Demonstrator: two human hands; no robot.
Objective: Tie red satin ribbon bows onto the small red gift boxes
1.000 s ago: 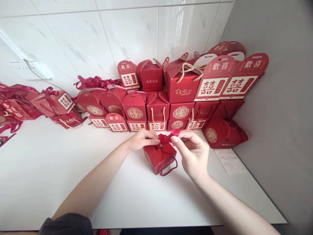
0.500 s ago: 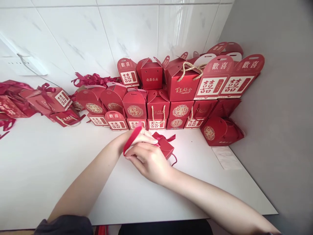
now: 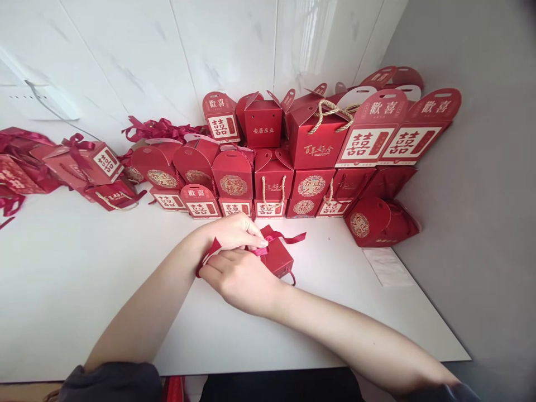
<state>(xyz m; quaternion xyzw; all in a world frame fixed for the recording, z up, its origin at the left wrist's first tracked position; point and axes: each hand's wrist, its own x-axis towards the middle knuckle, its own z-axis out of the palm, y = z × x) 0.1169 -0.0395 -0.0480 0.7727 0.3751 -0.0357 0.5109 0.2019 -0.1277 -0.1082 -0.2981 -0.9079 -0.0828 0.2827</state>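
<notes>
The ribbon (image 3: pixel 296 238) on this small red box (image 3: pixel 281 258) at mid-counter (image 3: pixel 188 340) looks half tied. The left hand (image 3: pixel 234 230) pinches it on the box's top; the right hand (image 3: pixel 247 282), crossed in front, seems to pinch a tail, fingertips partly hidden. Tightening would call for a steady hold. Stacked boxes (image 3: pixel 310 184) stand along the tiled wall (image 3: pixel 234 44).

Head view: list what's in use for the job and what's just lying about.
In use:
- small red box
- red ribbon across its top
- left hand and right hand, both on the ribbon

Lying about:
- stacked red boxes behind
- bow-tied box at left
- bunched ribbons
- pale flat piece at right
</notes>
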